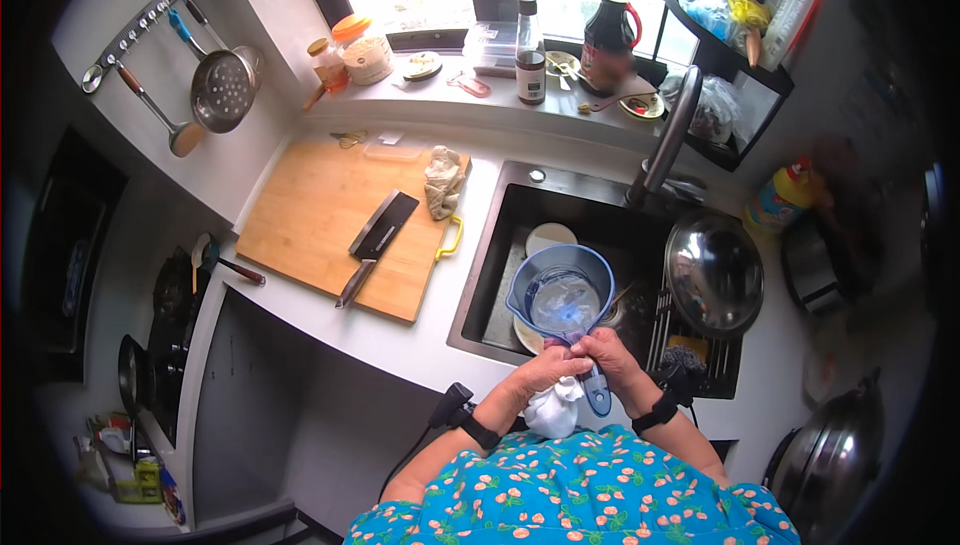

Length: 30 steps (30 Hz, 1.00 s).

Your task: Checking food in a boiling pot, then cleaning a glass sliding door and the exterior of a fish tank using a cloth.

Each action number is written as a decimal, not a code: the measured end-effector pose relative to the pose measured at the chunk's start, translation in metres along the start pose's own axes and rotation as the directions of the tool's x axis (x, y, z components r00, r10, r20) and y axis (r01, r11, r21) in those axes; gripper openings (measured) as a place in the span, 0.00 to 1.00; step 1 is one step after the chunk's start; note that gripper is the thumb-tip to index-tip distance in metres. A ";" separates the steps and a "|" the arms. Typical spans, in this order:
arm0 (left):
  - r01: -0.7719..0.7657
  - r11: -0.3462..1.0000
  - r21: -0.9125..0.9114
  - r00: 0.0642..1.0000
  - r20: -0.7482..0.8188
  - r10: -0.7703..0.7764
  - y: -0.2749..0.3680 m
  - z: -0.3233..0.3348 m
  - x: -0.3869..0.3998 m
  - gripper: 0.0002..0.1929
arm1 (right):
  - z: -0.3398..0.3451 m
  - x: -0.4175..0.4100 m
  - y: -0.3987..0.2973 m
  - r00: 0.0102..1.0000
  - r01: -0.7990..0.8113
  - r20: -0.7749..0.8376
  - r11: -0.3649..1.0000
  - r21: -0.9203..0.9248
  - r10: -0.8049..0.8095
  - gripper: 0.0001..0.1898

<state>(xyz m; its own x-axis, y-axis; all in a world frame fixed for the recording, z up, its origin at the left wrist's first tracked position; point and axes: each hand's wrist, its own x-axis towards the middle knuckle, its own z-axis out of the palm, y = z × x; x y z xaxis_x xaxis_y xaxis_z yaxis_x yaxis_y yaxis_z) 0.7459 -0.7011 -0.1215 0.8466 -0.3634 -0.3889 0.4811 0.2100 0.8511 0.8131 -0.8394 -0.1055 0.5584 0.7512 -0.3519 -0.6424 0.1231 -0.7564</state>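
Over the near part of the black sink, both my hands are at the handle of a blue plastic water dipper with clear water in it. My left hand closes around the handle from the left and also has a white cloth hanging below it. The fingers of my right hand grip the handle close to the dipper's bowl. Beneath the dipper, a pale round dish lies in the sink, partly covered. The rim of another pale dish shows beside my left hand.
A cleaver and a crumpled beige cloth lie on the wooden cutting board at left. The faucet rises behind the sink. A steel lid rests on the sink's right side, above a rack. Bottles and small dishes line the windowsill.
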 end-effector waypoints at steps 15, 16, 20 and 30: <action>-0.058 0.995 0.081 0.998 -0.001 0.058 -0.038 0.031 -0.103 0.24 | -0.032 -0.038 -0.023 0.995 -0.097 0.018 0.986 0.132 0.095 0.14; -0.029 0.993 0.116 0.999 -0.017 0.032 -0.038 0.036 -0.112 0.28 | -0.038 -0.036 -0.020 0.994 -0.111 0.038 0.982 0.151 0.107 0.14; 0.075 0.997 -0.021 0.985 -0.156 -0.077 -0.047 0.053 -0.148 0.26 | -0.030 -0.036 -0.017 0.986 -0.163 0.071 0.974 0.158 0.153 0.14; -0.708 0.646 -0.285 0.470 -0.873 0.130 -0.107 0.019 -0.220 0.20 | 0.026 -0.014 -0.013 0.925 -0.217 0.298 0.971 -0.097 0.236 0.17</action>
<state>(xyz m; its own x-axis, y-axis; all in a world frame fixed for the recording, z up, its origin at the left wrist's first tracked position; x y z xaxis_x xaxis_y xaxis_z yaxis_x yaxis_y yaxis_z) 0.5034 -0.6608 -0.1205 0.6591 0.6488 -0.3803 -0.2237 0.6520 0.7245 0.8002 -0.8345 -0.0761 0.2086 0.9170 -0.3399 -0.6942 -0.1060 -0.7120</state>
